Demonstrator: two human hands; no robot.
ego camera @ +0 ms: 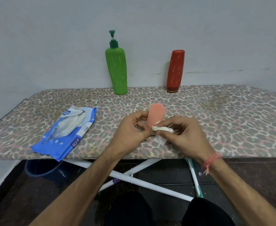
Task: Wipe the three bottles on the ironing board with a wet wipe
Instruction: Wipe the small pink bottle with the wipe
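A small salmon-pink bottle (156, 115) is held upright over the middle of the ironing board (223, 115). My left hand (130, 129) grips its lower part. My right hand (183, 132) pinches a crumpled white wet wipe (161, 130) against the bottle's lower right side. A tall green pump bottle (117, 70) stands at the back of the board against the wall. A red bottle (174, 70) stands cap-down to its right, also at the wall.
A blue wet-wipe pack (65, 132) lies on the board's left part, overhanging the front edge. Below are the board's white crossed legs (134, 175) and a dark blue bucket (41, 168) on the floor. My knees show at the bottom.
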